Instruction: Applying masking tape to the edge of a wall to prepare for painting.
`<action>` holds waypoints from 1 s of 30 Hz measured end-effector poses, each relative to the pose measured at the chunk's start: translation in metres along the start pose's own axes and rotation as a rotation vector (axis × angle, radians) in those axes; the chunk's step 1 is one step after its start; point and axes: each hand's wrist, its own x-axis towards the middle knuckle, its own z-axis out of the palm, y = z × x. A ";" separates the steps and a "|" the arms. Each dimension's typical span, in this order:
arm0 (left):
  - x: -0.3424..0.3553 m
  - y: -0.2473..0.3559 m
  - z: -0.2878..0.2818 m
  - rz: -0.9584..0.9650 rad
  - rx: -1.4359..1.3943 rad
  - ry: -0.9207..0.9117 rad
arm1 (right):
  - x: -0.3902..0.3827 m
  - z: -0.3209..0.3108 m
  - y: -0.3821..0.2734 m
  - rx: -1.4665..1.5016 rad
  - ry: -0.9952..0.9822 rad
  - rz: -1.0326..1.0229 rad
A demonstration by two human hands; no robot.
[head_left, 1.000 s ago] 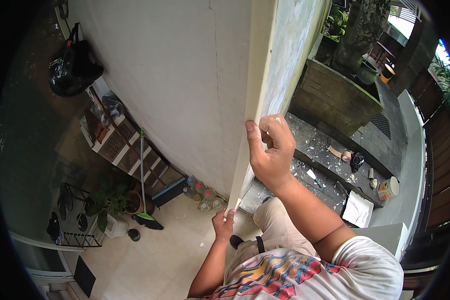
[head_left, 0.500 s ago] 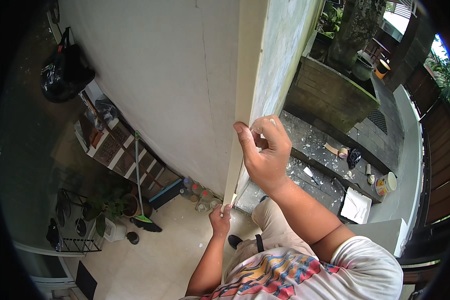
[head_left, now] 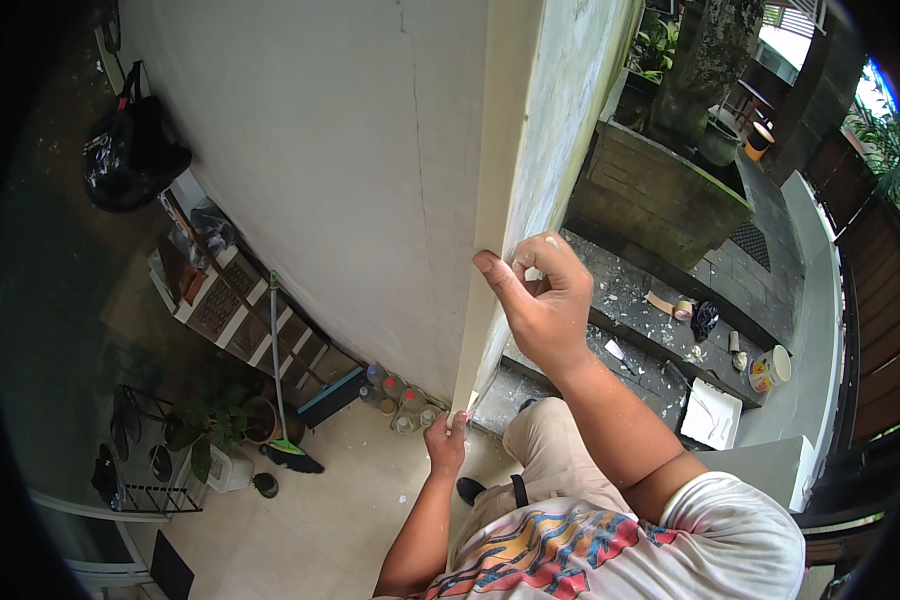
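Observation:
A long, flat cream strip (head_left: 494,150) runs down the corner edge of the white wall (head_left: 320,130). At its lower end my left hand (head_left: 446,444) is closed in a pinch, with a small pale end of the strip showing at the thumb. Higher up, my right hand (head_left: 550,305) bends round the corner. Its thumb lies against the strip, while the fingers curl on the side of the peeling, patchy wall face (head_left: 555,110). White specks dot the right hand and forearm. The curled fingertips are partly hidden.
Dark steps (head_left: 635,335) on the right carry white flakes, tape rolls (head_left: 683,310), a white tray (head_left: 712,412) and a bucket (head_left: 770,369). Left of the wall stand bottles (head_left: 410,402), a broom (head_left: 278,370), a potted plant (head_left: 220,410) and a shoe rack (head_left: 160,495). A black helmet (head_left: 135,155) hangs above.
The view has shifted slightly. My right hand sits a little further right in the picture, its thumb still at the strip. My left hand keeps its pinch at the lower end.

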 end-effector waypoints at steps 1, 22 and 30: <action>0.002 0.000 0.001 -0.001 -0.008 0.002 | 0.003 -0.003 -0.002 0.000 0.002 -0.005; 0.022 0.011 0.016 -0.052 -0.009 0.022 | 0.098 -0.024 -0.063 -0.029 0.015 -0.336; 0.017 -0.001 0.013 -0.006 -0.011 0.018 | 0.131 -0.034 -0.090 -0.082 0.073 -0.394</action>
